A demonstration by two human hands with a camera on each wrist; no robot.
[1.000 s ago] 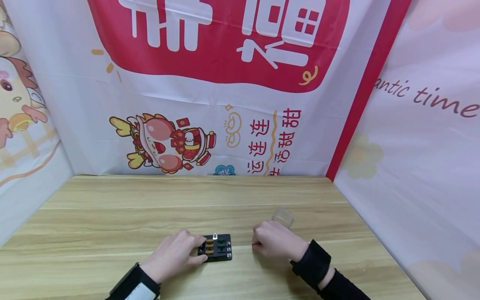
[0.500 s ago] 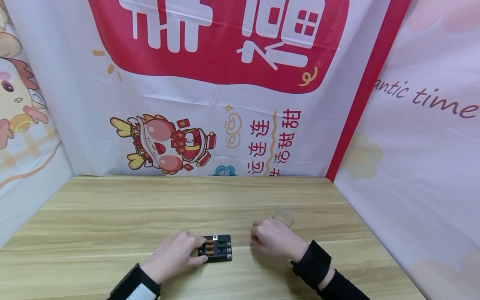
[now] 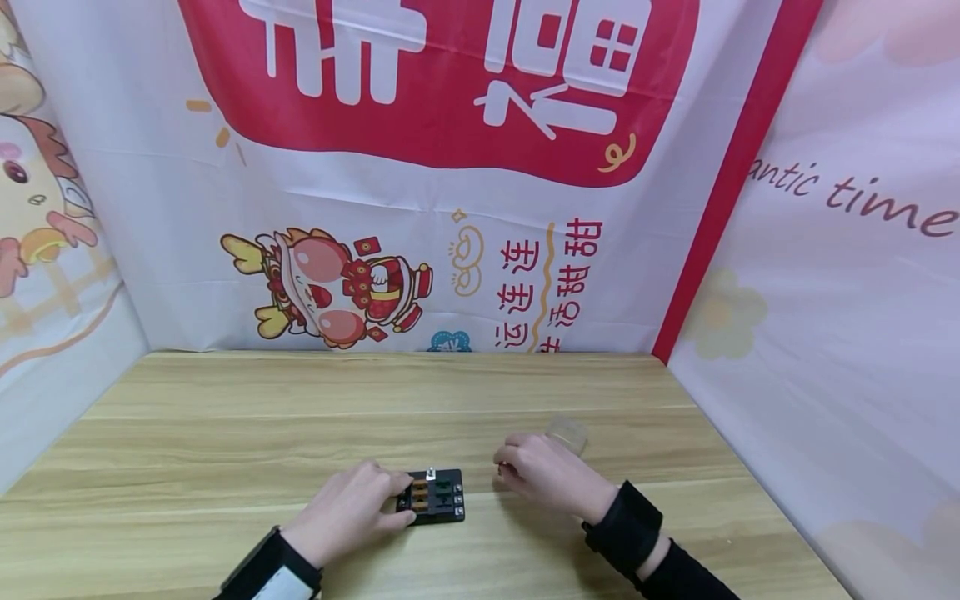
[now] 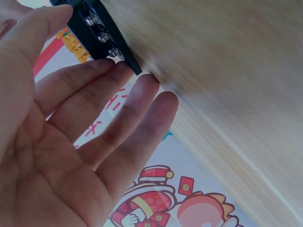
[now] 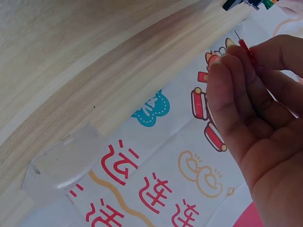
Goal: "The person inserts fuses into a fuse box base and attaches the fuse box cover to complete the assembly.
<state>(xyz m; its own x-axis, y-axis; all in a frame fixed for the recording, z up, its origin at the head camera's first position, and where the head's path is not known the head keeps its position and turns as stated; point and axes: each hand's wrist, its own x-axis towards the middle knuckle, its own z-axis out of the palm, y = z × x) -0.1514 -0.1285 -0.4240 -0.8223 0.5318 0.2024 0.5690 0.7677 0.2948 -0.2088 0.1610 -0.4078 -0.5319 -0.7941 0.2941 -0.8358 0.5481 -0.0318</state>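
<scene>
A black fuse block (image 3: pixel 438 497) with orange fuses and screw terminals lies on the table, left of centre. My left hand (image 3: pixel 356 508) grips it by its left end. In the left wrist view, the thumb and two fingertips hold opposite sides of the fuse block (image 4: pixel 94 35), while the other fingers extend past it. To the right of the block, my right hand (image 3: pixel 549 473) pinches a small red part with a thin metal tip (image 5: pixel 246 49) between thumb and fingers. The metal tip points out beyond the fingers; much of the red body is hidden.
Just behind the right hand, a clear plastic cover (image 3: pixel 570 433) lies on the wooden table (image 3: pixel 300 400). Printed cloth (image 3: pixel 420 192) hangs along the table's back edge and both sides.
My right hand has shifted slightly left and away from me, its fingers turning so that the red part shows a little. The left hand and fuse block have stayed in place.
</scene>
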